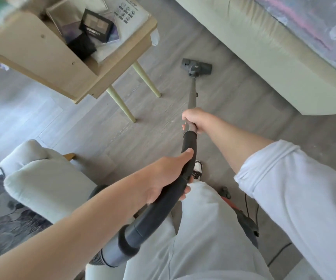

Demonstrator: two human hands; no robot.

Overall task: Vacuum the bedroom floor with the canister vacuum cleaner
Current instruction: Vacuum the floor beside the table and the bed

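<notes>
The vacuum's dark floor head (196, 66) rests flat on the grey wood floor (159, 126) between a bedside table and a bed. A grey wand (192, 96) runs back from it to my right hand (195, 120), which grips the wand's upper end. Below that, my left hand (167, 176) is wrapped around the black curved handle (189, 146), where the hose (122, 247) joins. The red and black canister (243, 219) sits on the floor behind my right leg, mostly hidden.
A light wooden bedside table (42, 57) with pale legs stands at upper left, with boxes and a black item on it. The bed's pale base (264, 57) runs along the upper right. A light grey armchair (42, 178) is at lower left. A black cord (280, 253) trails at lower right.
</notes>
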